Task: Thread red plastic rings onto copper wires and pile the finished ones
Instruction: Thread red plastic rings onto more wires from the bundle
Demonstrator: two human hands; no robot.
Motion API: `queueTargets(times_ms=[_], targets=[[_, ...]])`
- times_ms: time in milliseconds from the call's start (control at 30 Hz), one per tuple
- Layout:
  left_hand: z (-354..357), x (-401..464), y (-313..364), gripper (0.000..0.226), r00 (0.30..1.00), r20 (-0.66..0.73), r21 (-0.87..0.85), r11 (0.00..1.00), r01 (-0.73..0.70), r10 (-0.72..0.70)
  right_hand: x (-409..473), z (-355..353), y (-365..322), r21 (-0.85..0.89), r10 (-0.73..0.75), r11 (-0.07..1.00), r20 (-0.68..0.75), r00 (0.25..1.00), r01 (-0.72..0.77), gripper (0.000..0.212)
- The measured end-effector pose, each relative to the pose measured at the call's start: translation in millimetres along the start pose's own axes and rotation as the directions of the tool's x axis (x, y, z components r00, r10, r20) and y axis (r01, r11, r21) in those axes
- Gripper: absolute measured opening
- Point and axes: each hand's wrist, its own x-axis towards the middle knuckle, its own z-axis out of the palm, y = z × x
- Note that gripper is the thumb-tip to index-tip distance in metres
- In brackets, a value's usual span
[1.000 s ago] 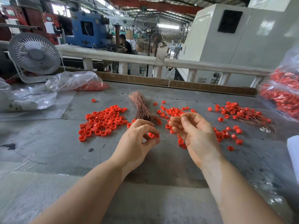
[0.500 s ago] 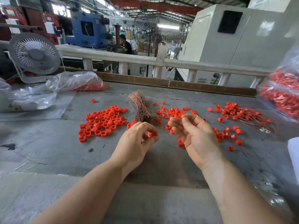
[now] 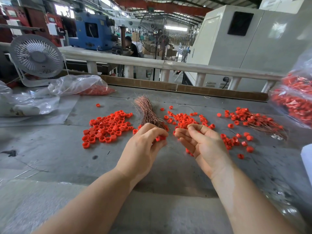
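The left hand (image 3: 143, 146) pinches a red ring (image 3: 160, 138); the right hand (image 3: 202, 142) has thumb and forefinger pressed together, presumably on a wire too thin to see. Finished pieces (image 3: 256, 120) lie piled at right, while many loose rings (image 3: 106, 129) and the copper wire bundle (image 3: 148, 112) remain on the worktop (image 3: 67, 157).

Bright daylight, sharp centre (edges warped, blurred).

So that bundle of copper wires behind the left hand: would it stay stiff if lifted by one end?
Probably not. The copper wire bundle is made of very thin strands that already curve and splay at the far end, so it would likely droop. It looks light. Loose strands might slip out, since no tie is visible.
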Motion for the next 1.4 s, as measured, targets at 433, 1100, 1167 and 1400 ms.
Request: queueTargets(times_ms=[433,1100,1167,1400], targets=[[3.6,1.2,-3.4,0.013,0.995,0.045,0.001,0.996,0.089,-0.089,-4.3,1.8,-3.7,0.002,0.067,0.998,0.048,0.997,-0.068,0.013],[5.0,0.4,-5.3,0.011,0.982,0.069,0.003,0.984,0.178,-0.178,-4.1,-1.7,-6.0,0.081,-0.046,0.996,0.015,0.999,0.044,0.019],[4.9,0.4,-5.3,0.011,0.982,0.071,0.003,0.985,0.174,-0.174,-4.1,-1.8,-6.1,0.096,-0.054,0.994,0.007,0.999,0.053,0.018],[4.7,0.8,-5.8,0.010,0.978,0.066,-0.006,0.980,0.200,-0.199,-2.9,-2.8,-6.0,0.112,-0.090,0.989,-0.059,0.994,0.096,0.014]])
